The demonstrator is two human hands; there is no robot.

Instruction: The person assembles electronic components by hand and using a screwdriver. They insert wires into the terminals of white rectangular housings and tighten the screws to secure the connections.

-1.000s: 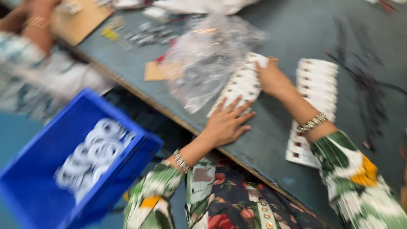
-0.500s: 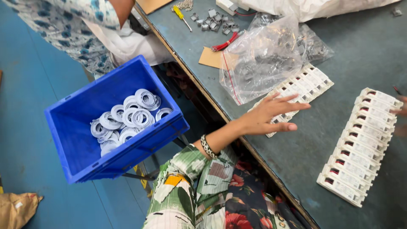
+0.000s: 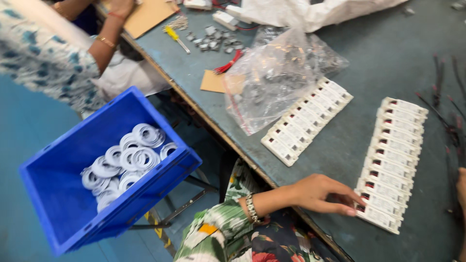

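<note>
Left hand (image 3: pixel 318 193), fingers spread flat and gripping nothing, touches the near end of the right-hand row of white modules (image 3: pixel 392 162), whose long axis climbs toward the frame's upper right, while the right hand (image 3: pixel 461 187) barely shows at the edge, grip unreadable.

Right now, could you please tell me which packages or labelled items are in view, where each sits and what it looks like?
Clear plastic bag: on the table, crumpled, red seal edge, overlapping the far row.
Far row of white modules: diagonal strip, small red-and-dark markings.
Near row of white modules: by the left hand, fingers touching its lower end.
Blue bin: beside the table, holding white tape rolls.
</note>
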